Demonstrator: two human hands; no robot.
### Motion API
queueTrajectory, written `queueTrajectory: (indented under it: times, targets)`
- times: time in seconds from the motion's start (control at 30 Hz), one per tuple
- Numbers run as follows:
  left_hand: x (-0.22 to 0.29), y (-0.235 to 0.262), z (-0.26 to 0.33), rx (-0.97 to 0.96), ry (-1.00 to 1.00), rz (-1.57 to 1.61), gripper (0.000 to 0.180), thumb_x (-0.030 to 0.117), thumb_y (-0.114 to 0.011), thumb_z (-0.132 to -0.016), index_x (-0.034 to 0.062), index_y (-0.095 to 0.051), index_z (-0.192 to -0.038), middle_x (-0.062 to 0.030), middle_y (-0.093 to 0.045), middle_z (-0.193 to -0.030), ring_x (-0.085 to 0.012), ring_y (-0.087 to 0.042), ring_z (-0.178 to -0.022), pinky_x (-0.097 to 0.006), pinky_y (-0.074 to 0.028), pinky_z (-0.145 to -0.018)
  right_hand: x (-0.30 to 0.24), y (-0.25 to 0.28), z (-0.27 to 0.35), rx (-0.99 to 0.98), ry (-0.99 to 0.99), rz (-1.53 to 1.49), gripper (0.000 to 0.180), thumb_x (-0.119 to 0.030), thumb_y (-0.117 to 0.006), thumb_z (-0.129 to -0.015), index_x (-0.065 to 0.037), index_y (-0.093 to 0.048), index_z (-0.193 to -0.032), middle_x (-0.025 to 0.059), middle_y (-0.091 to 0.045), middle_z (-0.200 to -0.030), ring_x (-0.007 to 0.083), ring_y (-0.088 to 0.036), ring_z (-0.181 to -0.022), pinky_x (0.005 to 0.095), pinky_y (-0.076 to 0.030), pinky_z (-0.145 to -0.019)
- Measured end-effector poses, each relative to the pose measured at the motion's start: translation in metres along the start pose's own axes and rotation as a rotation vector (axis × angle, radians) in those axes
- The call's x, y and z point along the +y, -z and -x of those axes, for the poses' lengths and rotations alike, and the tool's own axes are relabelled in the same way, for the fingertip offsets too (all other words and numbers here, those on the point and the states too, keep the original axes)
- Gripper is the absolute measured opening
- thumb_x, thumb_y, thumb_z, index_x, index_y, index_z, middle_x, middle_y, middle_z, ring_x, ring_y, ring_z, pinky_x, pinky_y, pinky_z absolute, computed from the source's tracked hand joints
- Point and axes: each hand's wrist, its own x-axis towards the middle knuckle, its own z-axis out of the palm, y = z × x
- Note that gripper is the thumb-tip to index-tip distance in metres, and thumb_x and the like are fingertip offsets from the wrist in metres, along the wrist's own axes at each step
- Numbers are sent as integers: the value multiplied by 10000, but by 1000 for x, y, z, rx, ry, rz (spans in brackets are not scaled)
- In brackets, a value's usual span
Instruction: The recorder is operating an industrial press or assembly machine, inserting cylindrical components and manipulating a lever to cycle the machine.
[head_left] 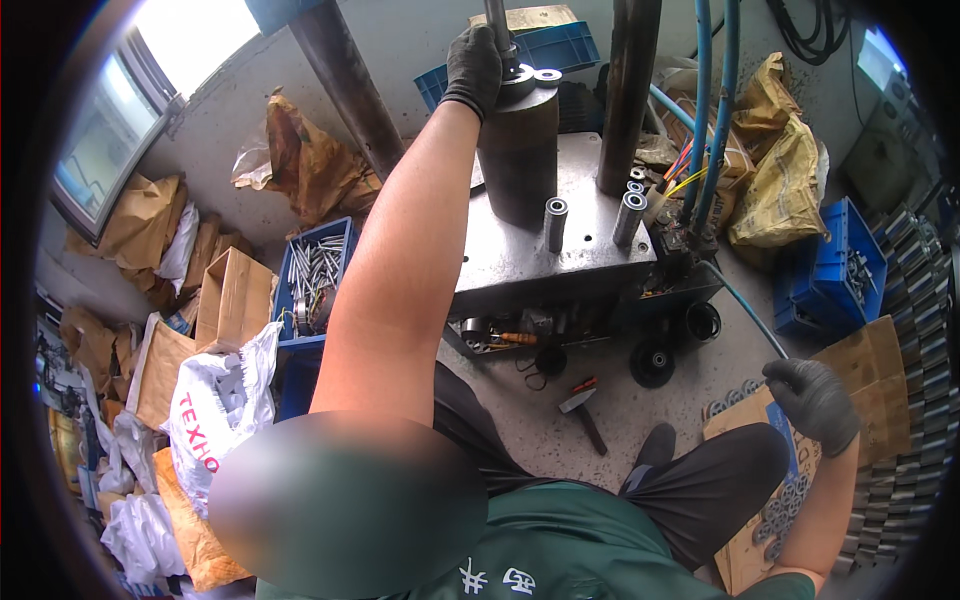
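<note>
My left hand [473, 68], in a dark grey glove, is curled round the lower end of an upright metal rod [497, 22]. It sits over the top of a thick steel cylinder [518, 160], where a pale ring [547, 77] lies. The fingers partly hide the joint below the rod. The cylinder stands on a shiny steel machine table [545, 262]. My right hand [812, 400], also gloved, is closed on the end of a long lever [745, 305] that slopes up to the machine. Short metal sleeves [556, 225] stand at the table's front.
Thick steel columns [628, 100] and blue hoses [702, 110] rise from the machine. A hammer [588, 415] lies on the floor. Blue crates [830, 270] of metal parts stand at both sides. Paper sacks [300, 160] and boxes line the left; stacked metal parts [915, 370] fill the right.
</note>
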Motion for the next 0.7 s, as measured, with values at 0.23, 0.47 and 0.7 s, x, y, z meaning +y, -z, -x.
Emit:
queueTrajectory:
  times: [0.23, 0.47, 0.7]
  targets:
    - [8, -1, 7, -28, 88, 109, 358, 224, -432, -1012, -17, -697, -1009, -148, -701, -777, -239, -691, -610, -384, -616, -590, 4, 0, 0, 30, 18, -51, 286, -129, -707, -940, 13, -763, -1182, 243, -772, -1057, 394, -755, -992, 449, -590, -907]
    - [10, 2, 11, -28, 81, 79, 344, 249, -458, -1017, 0, -695, -1007, -130, -699, -781, -238, -696, -629, -393, -615, -593, 1, 0, -3, 94, -9, -149, 257, -99, -700, -945, 7, -758, -1172, 220, -770, -1041, 385, -749, -976, 427, -590, -889]
    - [-8, 15, 12, -102, 266, 65, 290, 438, -666, -1027, 180, -663, -1159, -70, -691, -1028, -210, -661, -862, -409, -598, -764, -6, -2, 1, 372, 248, 37, 196, -109, -731, -916, -29, -758, -1092, 195, -741, -974, 399, -722, -902, 460, -571, -802]
